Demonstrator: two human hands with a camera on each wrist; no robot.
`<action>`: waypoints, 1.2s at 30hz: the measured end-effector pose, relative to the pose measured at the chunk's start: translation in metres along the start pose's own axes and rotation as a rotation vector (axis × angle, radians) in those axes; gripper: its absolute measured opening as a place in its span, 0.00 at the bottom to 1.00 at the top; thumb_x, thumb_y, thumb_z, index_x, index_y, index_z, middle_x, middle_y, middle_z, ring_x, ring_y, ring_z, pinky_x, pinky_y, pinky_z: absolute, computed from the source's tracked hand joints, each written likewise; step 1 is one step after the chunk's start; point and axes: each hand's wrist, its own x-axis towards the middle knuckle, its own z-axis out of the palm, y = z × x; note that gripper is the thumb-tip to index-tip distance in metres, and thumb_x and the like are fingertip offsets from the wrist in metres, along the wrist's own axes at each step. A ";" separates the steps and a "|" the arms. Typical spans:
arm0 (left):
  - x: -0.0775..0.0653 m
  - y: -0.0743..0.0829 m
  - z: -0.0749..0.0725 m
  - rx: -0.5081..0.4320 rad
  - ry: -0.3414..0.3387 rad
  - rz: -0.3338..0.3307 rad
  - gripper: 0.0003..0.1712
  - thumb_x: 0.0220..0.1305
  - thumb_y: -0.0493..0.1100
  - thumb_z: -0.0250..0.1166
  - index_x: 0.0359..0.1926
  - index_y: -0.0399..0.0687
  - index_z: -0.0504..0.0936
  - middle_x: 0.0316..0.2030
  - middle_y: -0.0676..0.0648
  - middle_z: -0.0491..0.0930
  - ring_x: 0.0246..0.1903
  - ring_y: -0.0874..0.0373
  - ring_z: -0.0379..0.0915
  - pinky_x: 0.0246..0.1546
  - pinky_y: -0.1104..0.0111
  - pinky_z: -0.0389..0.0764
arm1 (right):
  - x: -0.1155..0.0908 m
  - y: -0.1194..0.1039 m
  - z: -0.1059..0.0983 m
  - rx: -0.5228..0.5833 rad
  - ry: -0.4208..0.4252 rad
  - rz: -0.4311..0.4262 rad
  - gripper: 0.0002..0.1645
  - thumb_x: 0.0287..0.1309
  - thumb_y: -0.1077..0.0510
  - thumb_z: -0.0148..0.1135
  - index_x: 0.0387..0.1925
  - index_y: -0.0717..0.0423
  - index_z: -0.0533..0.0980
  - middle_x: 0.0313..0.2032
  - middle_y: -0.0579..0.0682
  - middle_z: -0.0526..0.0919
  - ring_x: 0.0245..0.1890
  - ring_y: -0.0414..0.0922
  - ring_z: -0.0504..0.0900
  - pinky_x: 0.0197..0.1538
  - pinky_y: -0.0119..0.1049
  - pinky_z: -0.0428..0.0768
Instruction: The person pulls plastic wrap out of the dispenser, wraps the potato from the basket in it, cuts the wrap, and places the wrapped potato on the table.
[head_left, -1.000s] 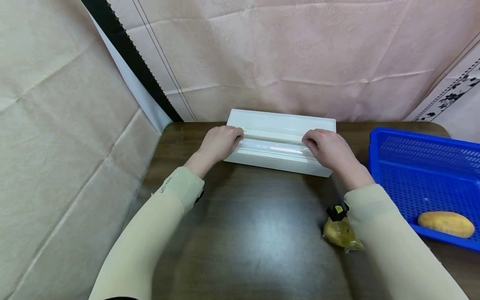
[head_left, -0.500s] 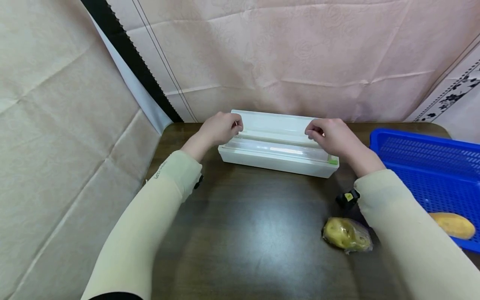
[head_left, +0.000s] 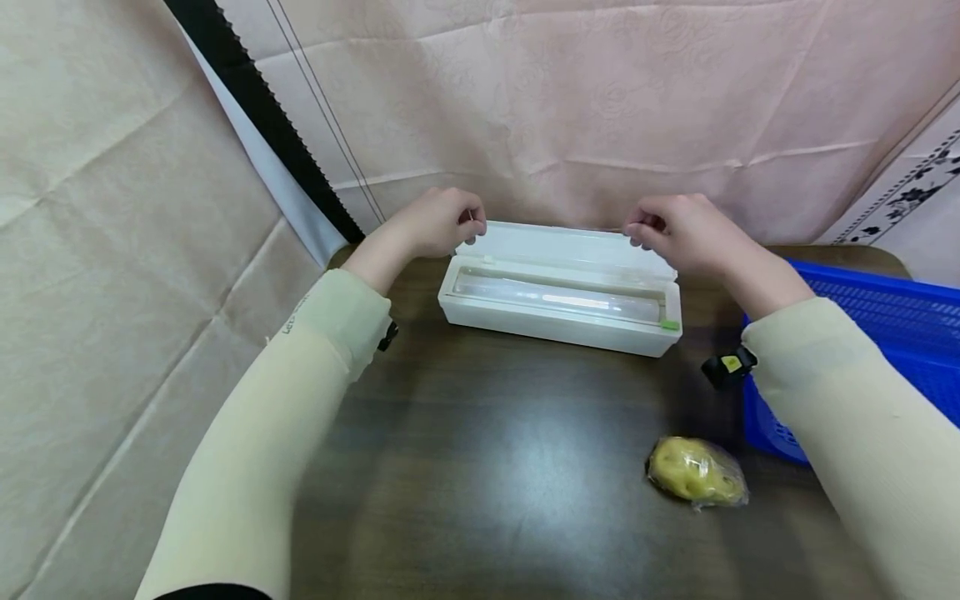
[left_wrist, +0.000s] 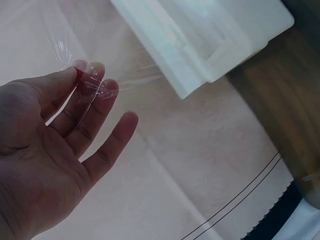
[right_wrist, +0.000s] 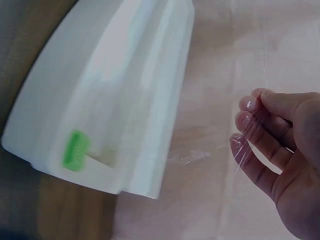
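Note:
A white plastic wrap dispenser [head_left: 558,332] stands at the table's back with its lid [head_left: 570,247] raised. Inside lies a clear roll of plastic wrap [head_left: 555,297], and a green slider [right_wrist: 76,151] sits at the right end. My left hand [head_left: 444,223], above the left back corner, pinches the drawn-out film [left_wrist: 64,53] between thumb and fingertips. Past the right back corner, my right hand [head_left: 688,232] pinches the film's other side, which clings to its fingertips. The transparent sheet between both hands barely shows in the head view.
A film-wrapped potato [head_left: 693,472] lies on the brown table [head_left: 487,467] at front right. The blue basket [head_left: 885,287] stands on the right, partly covered by my right sleeve [head_left: 870,408]. A pale cloth [head_left: 570,100] hangs close behind the table.
Both hands have risen and moved back from the dispenser's opening, drawing film out. The right hand has also shifted right. The wrapped potato is now uncovered, and the right arm hides the basket's potato.

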 end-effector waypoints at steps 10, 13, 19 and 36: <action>-0.007 0.009 -0.034 -0.012 0.006 0.011 0.10 0.83 0.40 0.56 0.43 0.44 0.81 0.37 0.46 0.82 0.40 0.53 0.75 0.48 0.62 0.73 | 0.010 -0.011 -0.033 -0.067 0.052 -0.053 0.12 0.79 0.57 0.59 0.43 0.58 0.85 0.31 0.52 0.87 0.31 0.46 0.79 0.40 0.43 0.72; -0.009 0.014 -0.042 0.009 0.047 0.021 0.10 0.83 0.41 0.56 0.43 0.43 0.82 0.37 0.46 0.82 0.39 0.54 0.75 0.45 0.63 0.73 | 0.011 -0.014 -0.043 -0.079 0.079 -0.049 0.12 0.79 0.56 0.59 0.43 0.58 0.85 0.32 0.52 0.87 0.32 0.45 0.79 0.41 0.38 0.70; -0.019 0.022 -0.057 0.027 0.147 0.051 0.10 0.83 0.41 0.57 0.44 0.43 0.83 0.36 0.45 0.83 0.36 0.54 0.74 0.42 0.63 0.72 | 0.011 -0.021 -0.061 -0.111 0.148 -0.063 0.10 0.77 0.57 0.62 0.43 0.57 0.86 0.34 0.52 0.89 0.29 0.33 0.75 0.34 0.26 0.68; -0.054 0.038 -0.082 0.054 0.372 0.141 0.12 0.82 0.41 0.57 0.46 0.41 0.86 0.37 0.45 0.86 0.34 0.58 0.75 0.39 0.69 0.71 | -0.008 -0.049 -0.089 -0.045 0.330 -0.146 0.08 0.75 0.59 0.66 0.46 0.57 0.87 0.31 0.26 0.81 0.27 0.20 0.73 0.37 0.16 0.68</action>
